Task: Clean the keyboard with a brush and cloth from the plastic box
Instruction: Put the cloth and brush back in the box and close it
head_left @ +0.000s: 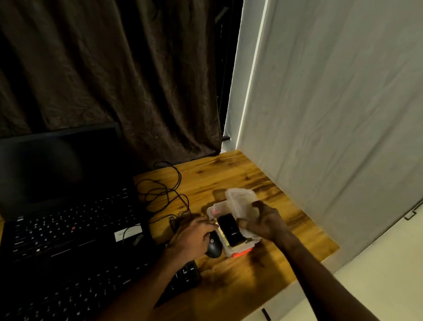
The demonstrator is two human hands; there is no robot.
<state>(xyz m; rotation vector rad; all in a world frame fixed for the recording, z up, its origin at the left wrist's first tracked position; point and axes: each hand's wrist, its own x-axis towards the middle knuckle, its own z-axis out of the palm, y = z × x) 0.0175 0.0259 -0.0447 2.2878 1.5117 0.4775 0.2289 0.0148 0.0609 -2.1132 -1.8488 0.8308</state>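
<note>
A clear plastic box with a red clasp sits on the wooden desk, right of the keyboards. My right hand grips its translucent lid, which is tilted up. A black object lies inside the box; brush and cloth cannot be told apart. My left hand rests against the box's left wall, fingers curled at its rim. A black external keyboard lies at the desk's front left, partly under my left forearm.
An open black laptop with a dark screen stands behind the keyboard. A black mouse lies beside the box under my left hand. Tangled black cables lie behind. Desk edges run near the box on the right; curtains hang behind.
</note>
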